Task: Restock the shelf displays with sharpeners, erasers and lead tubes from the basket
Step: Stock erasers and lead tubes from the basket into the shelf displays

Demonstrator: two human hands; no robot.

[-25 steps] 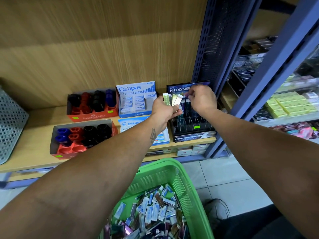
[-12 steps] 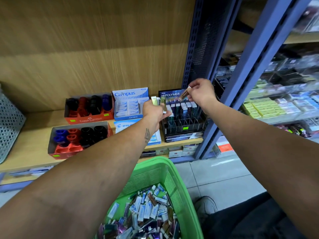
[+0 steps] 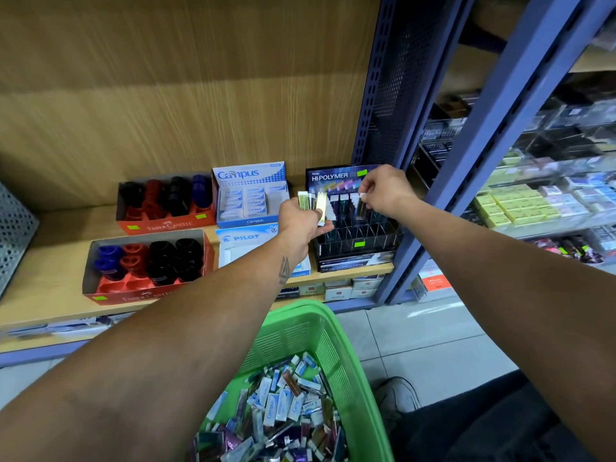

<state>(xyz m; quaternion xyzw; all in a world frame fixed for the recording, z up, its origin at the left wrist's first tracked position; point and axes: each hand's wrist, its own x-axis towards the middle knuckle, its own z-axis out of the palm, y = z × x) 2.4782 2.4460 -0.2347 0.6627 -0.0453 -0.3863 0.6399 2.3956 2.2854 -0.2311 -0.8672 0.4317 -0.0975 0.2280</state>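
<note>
My left hand (image 3: 301, 223) grips a small fan of lead tubes (image 3: 313, 202), greenish and gold, just left of the black HI-POLYMER display rack (image 3: 353, 243) on the wooden shelf. My right hand (image 3: 386, 191) pinches one dark lead tube (image 3: 360, 208) with a white cap, held upright over the rack's rear slots. Below, the green basket (image 3: 310, 331) holds several loose erasers and lead tubes (image 3: 286, 408).
On the shelf stand a blue Campus eraser box (image 3: 250, 198), a Pilot box (image 3: 245, 243) and two red Faber-Castell sharpener trays (image 3: 166, 203) (image 3: 146, 266). A blue steel upright (image 3: 443, 181) borders the rack on the right. A perforated metal panel (image 3: 15, 228) sits far left.
My right hand has come down from above the rack, turning its tube upright over the rear slots. My left hand stays beside the rack with its tubes.
</note>
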